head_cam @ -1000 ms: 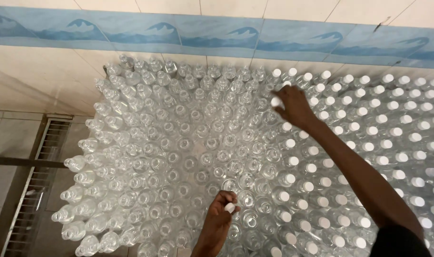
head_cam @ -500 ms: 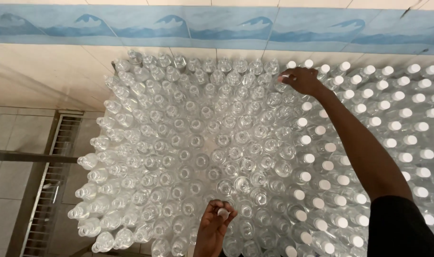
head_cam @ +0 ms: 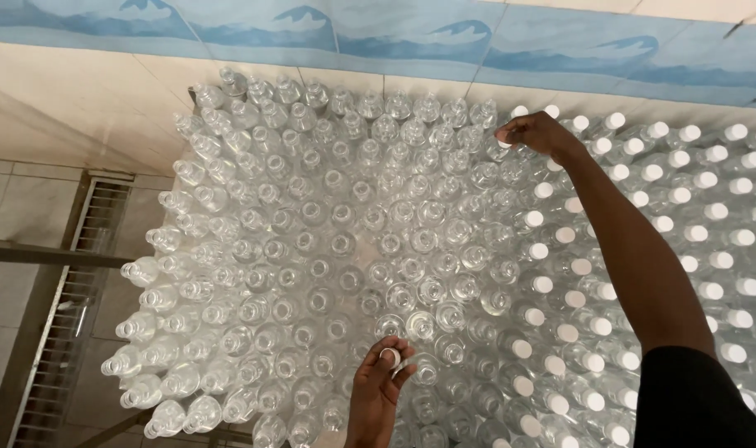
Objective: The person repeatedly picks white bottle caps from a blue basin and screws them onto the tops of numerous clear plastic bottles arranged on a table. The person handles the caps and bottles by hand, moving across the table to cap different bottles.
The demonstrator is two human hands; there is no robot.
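Wall: cream tiles (head_cam: 79, 91) with a blue wave band (head_cam: 394, 37) run behind the far edge of the bottle block.
Floor: grey tiles and a metal grate (head_cam: 71, 299) lie off the left edge.
Bottles: clear bottles (head_cam: 311, 249) stand packed upright; the open ones fill the left and middle, the white-capped ones (head_cam: 693, 216) the right side.
Left hand: your left hand (head_cam: 378, 386) sits at the near edge, fingers pinching a white cap (head_cam: 389, 357) over an open bottle.
Right hand: your right hand (head_cam: 537, 133) reaches to the far edge, fingertips closed on a bottle top (head_cam: 502, 148); whether it holds a cap, you cannot tell.
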